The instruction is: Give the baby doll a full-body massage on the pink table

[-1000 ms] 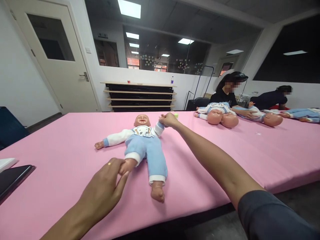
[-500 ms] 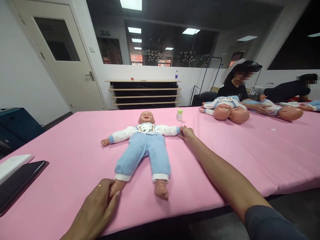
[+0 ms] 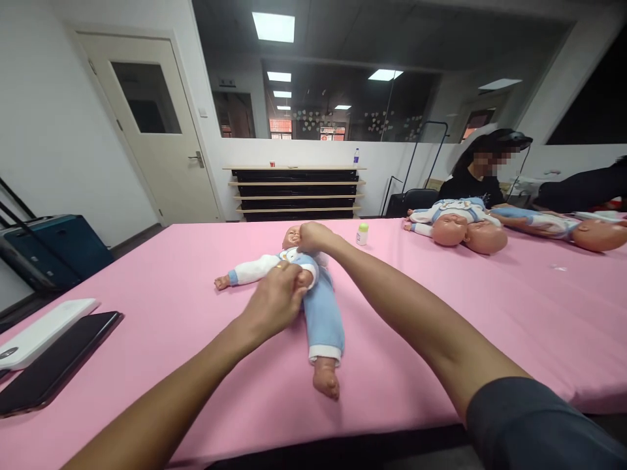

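A baby doll (image 3: 324, 320) in light-blue trousers and a white top lies on its back on the pink-covered table (image 3: 401, 378). My left hand (image 3: 277, 294) is closed around the doll's foot on the left side, and that leg is bent up over the belly. Beside the doll's face, my right hand (image 3: 316, 237) is closed on the doll's hand, which my fingers mostly hide. The doll's other leg lies straight toward me, and its left-side arm stretches out flat. A small white bottle with a green cap (image 3: 362, 235) stands to the right of my right hand.
At the left edge lie a black phone-like slab (image 3: 61, 359) and a white device (image 3: 46, 331). More baby dolls (image 3: 449, 230) lie at the right, near a seated person (image 3: 473, 183). A blue suitcase (image 3: 56, 251) stands left of the table.
My left hand has lifted the doll's foot up over its belly, bending the leg. My right hand has brought the doll's arm in from the side to its face. The view has shifted slightly.
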The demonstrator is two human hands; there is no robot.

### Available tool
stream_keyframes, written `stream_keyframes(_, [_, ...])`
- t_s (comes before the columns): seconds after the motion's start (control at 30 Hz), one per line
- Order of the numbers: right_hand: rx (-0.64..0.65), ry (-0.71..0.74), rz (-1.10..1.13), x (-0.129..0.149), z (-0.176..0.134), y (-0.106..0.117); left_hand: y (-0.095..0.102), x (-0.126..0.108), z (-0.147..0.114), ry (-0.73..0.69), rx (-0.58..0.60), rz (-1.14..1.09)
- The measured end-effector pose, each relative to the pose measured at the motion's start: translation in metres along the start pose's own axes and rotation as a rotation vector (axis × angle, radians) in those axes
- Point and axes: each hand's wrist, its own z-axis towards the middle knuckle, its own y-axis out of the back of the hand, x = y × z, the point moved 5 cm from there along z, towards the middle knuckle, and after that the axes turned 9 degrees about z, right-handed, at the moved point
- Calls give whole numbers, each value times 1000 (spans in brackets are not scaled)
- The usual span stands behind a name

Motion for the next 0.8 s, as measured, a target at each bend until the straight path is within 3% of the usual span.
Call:
stream_keyframes(0.1, [64,29,-101,20,2,-16,-28,-13,10,-65,49,-80])
stream_keyframes(0.2, [12,-20,-102,9,-3,-17,-32,-12,-2,-44,39,-134])
stream_keyframes(0.3, [-93,-74,57,-27,-12,0,-7,-1,-26,31,4,-156])
stream_keyframes(0.43, [-384,-274,487,-106,-34,19,29,25,-75,175,-59,-101])
stream_keyframes(0.5, [-556,-465,894,-150,-51,7,29,42,-103,250,-31,-55])
stream_keyframes(0.57, [-637,-650,1168,-183,-68,-19,17,57,-128,299,15,-37])
stream_keyframes(0.7, [-637,-829,1272,-209,-94,-61,-13,75,-164,405,139,-47])
stream_keyframes(0.8, [-636,-853,1258,-212,-98,-66,-12,81,-166,413,134,-29])
